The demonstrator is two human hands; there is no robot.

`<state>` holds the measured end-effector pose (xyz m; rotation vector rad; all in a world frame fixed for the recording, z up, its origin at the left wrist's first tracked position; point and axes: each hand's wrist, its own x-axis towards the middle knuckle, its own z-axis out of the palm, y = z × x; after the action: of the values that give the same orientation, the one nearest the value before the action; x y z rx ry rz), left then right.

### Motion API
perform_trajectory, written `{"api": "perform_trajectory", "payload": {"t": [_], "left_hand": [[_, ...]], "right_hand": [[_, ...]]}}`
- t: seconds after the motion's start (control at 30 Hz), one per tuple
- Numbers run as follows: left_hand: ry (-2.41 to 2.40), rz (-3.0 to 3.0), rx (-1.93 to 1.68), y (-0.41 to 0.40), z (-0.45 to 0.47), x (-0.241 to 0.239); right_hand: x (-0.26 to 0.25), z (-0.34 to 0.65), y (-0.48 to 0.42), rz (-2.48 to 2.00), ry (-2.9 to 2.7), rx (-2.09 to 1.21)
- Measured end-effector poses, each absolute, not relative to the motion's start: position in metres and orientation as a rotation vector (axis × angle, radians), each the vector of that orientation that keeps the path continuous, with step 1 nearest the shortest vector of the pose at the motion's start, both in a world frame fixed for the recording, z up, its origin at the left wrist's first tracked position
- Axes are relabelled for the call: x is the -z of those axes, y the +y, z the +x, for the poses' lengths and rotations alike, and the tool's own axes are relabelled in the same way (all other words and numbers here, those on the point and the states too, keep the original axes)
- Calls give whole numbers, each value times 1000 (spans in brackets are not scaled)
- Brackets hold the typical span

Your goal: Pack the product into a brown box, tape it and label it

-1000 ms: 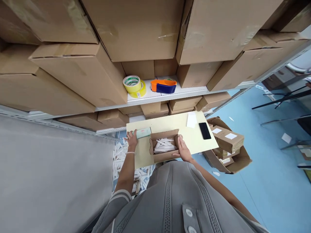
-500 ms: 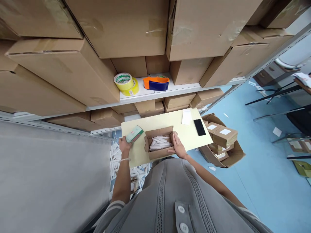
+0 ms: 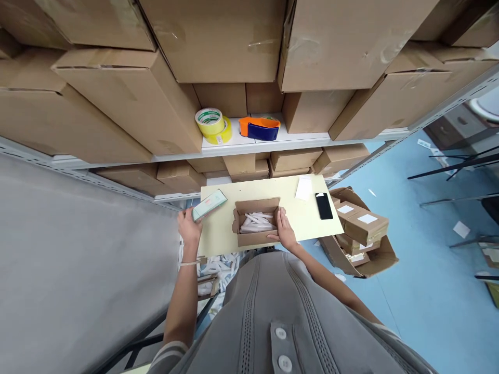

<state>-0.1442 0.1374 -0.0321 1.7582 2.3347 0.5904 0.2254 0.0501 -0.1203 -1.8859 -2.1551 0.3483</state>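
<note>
My left hand point(image 3: 189, 227) is closed round the lower end of a slim pale green carton point(image 3: 209, 204), tilted over the left edge of the pale yellow board point(image 3: 249, 192). An uncovered brown cardboard box point(image 3: 256, 239) stands on the board, its flaps up. Inside it lies a pile of thin white wrapped sticks point(image 3: 257, 222). My right hand point(image 3: 286, 232) rests against the right end of that box, fingers stretched along the wall and thumb towards the front corner.
On the board's right lie a black phone point(image 3: 324, 206) and white paper point(image 3: 303, 187). Tape rolls point(image 3: 213, 126) and an orange-and-blue tape dispenser point(image 3: 259, 128) sit on the shelf point(image 3: 300, 140) among large cartons. A big open carton point(image 3: 376, 259) of taped boxes stands on the floor, right.
My left hand has moved left and outward with the green carton, which now shows a paler face. My right hand stays at the cardboard box. The view has shifted slightly.
</note>
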Motion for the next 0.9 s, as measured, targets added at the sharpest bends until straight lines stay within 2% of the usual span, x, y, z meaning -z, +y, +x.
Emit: {"api": "perform_trajectory", "payload": {"t": [0.17, 0.5, 0.7, 0.9], "left_hand": [[2281, 1785, -652, 145, -144, 29], [2309, 1504, -281, 136, -105, 100], [2267, 1516, -227, 122, -100, 119], [2337, 847, -446, 111, -111, 134]], "right_hand": [[121, 225, 50, -1863, -2138, -384], [124, 224, 49, -1865, -2082, -447], [123, 225, 49, -1853, -2094, -428], [121, 228, 50, -1847, -2115, -428]]}}
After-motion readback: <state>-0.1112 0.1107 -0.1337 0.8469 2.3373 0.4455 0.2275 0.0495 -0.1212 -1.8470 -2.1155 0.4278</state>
